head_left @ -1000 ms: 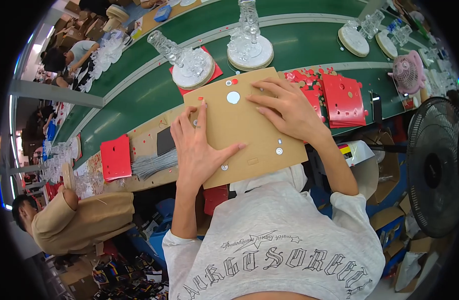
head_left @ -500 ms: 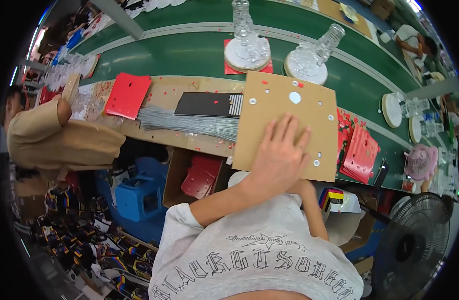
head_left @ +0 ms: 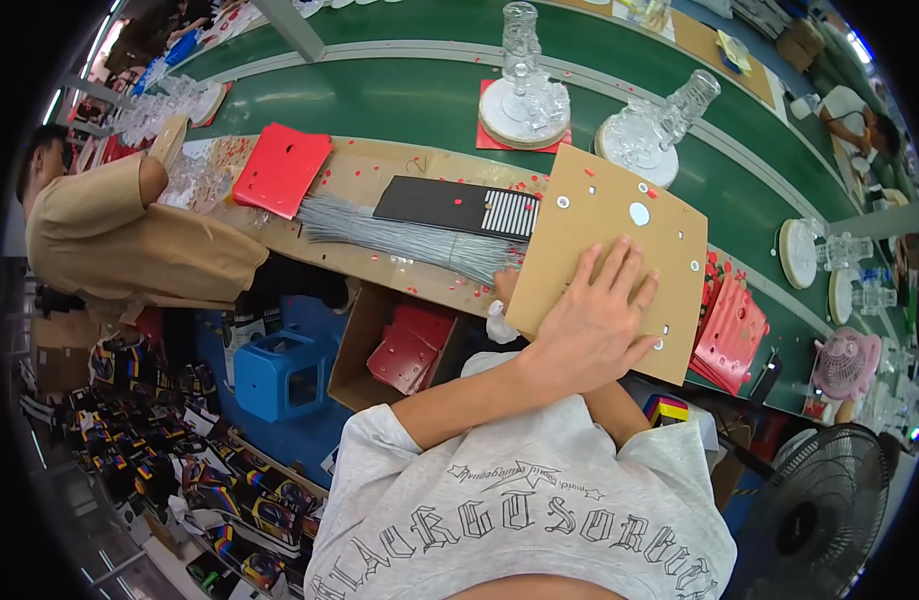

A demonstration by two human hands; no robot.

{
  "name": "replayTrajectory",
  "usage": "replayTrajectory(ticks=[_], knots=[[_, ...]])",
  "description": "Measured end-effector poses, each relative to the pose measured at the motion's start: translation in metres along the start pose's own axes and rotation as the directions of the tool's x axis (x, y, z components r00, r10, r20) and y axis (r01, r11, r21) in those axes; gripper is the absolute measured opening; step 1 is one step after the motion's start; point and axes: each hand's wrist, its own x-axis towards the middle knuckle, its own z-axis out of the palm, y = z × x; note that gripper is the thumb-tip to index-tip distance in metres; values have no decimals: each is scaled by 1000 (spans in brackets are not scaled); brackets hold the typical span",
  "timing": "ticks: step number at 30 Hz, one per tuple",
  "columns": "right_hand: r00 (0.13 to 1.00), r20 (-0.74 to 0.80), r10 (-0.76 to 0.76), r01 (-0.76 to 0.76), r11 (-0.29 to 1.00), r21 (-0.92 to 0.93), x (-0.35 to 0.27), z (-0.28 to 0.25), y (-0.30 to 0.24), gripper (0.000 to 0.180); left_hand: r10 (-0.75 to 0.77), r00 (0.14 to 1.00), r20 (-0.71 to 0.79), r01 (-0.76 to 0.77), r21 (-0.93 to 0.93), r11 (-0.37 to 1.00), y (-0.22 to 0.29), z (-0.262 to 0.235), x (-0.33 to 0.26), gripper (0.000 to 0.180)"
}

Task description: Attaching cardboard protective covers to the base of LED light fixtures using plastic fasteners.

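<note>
My left hand point(head_left: 594, 325) lies flat with fingers spread on a brown cardboard panel point(head_left: 589, 225), pressing its lower part. The panel is tilted clockwise; it has small holes with white rings and one larger round opening. My right forearm point(head_left: 615, 410) passes beneath my left arm. Part of my right hand point(head_left: 504, 284) shows at the panel's left edge, beside a bundle of thin grey wires point(head_left: 409, 235). The panel hides most of that hand, so its grip cannot be made out. A black card point(head_left: 429, 205) with a striped end lies above the wires.
Red sheets point(head_left: 284, 168) lie left, more red sheets point(head_left: 729, 335) right. Clear glass pieces on round white bases point(head_left: 524, 115) stand on the green conveyor point(head_left: 399, 100). A carton point(head_left: 354, 365) holds red sheets, near a blue stool point(head_left: 269, 375). A black fan point(head_left: 824, 510) stands right; a co-worker point(head_left: 129, 230) is left.
The cardboard panel has turned clockwise under my left hand. Part of my right hand now shows at its left edge, by the wires. The whole view has shifted slightly.
</note>
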Motion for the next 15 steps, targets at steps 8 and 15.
replayTrajectory(ticks=[8, 15], knots=[[968, -103, 228, -196, 947, 254, -45, 16, -15, 27, 40, 998, 51, -39, -31, 999, 1, -1, 1, 66], [807, -245, 537, -428, 818, 384, -113, -8, -11, 25, 75, 987, 141, -76, -2, 997, -3, -23, 1, 69]])
